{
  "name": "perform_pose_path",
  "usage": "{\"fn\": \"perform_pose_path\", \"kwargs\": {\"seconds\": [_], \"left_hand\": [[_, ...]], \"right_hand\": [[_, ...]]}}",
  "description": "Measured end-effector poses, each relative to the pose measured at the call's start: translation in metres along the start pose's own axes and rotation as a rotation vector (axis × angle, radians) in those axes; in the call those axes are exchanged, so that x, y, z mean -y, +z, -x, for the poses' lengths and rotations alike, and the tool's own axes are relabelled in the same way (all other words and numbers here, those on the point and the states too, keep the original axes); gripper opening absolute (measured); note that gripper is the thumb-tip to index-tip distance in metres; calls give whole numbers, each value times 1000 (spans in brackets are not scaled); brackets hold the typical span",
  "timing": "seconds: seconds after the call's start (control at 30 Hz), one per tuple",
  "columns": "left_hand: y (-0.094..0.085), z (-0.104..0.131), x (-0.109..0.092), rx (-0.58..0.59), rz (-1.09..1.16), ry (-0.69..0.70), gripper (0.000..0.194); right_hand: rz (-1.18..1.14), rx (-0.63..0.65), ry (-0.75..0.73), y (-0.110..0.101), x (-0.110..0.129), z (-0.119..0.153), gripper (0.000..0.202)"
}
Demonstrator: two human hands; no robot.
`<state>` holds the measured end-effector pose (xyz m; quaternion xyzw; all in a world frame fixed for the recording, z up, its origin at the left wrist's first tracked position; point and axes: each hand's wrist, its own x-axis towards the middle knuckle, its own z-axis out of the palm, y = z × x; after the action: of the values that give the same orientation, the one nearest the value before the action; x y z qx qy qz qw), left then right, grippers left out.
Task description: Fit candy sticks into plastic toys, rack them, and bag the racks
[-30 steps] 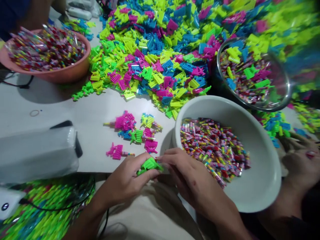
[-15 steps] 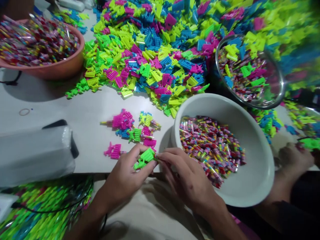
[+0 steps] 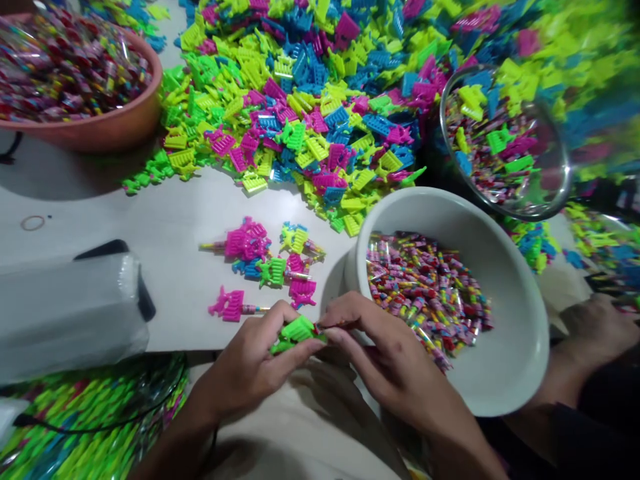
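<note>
My left hand (image 3: 260, 357) pinches a bright green plastic comb-shaped piece (image 3: 295, 333) between thumb and fingers. At its right end my right hand (image 3: 380, 347) is closed on a small red-ended stick (image 3: 317, 329), mostly hidden by the fingertips. The two hands nearly touch, just over the table's front edge. Beyond them lie several comb pieces with patterned sticks in them: a pink one (image 3: 231, 303), a green one (image 3: 273, 272) and a pink cluster (image 3: 246, 239). Close to my right hand stands a white tub (image 3: 515, 320) holding many patterned sticks (image 3: 425, 280).
A large heap of coloured comb pieces (image 3: 300, 100) covers the back. An orange tub (image 3: 100, 133) of sticks stands far left, a metal-rimmed bowl (image 3: 563, 167) back right. A plastic-wrapped packet (image 3: 75, 307) lies left. Another person's hand (image 3: 595, 327) is at right.
Both hands have shifted slightly right and down with the green comb piece, which has tilted a little. At right, the other person's hand has shifted, and the green piece by it no longer shows.
</note>
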<state>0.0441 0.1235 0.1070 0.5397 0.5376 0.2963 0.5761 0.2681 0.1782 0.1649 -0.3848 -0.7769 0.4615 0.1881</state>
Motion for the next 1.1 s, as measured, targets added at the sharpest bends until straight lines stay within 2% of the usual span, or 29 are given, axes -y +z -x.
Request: {"fn": "perform_pose_path", "kwargs": {"seconds": [0.13,0.27,0.37,0.47,0.6,0.77,0.93,1.1], "left_hand": [[-9,-4,4,134,189,-27,37],[-15,-10,5,243,439,-64,37],[-13,-12,2,189,450,-68,33],[-8,-10,-2,104,452,-65,40],[-2,-7,-7,108,479,-36,41],[2,-6,-10,-4,306,61,47],[4,-5,-12,6,177,130,44],[7,-6,-11,59,193,91,45]], "right_hand": [[-142,54,110,-6,5,1,8],[-281,23,214,-2,7,4,11],[-311,-35,243,3,8,6,12],[-331,-70,250,9,7,11,12],[-405,-100,257,21,2,17,8],[-466,-173,170,35,-7,20,5],[-483,-194,123,38,-11,22,8],[-447,-179,136,32,-12,25,5]]}}
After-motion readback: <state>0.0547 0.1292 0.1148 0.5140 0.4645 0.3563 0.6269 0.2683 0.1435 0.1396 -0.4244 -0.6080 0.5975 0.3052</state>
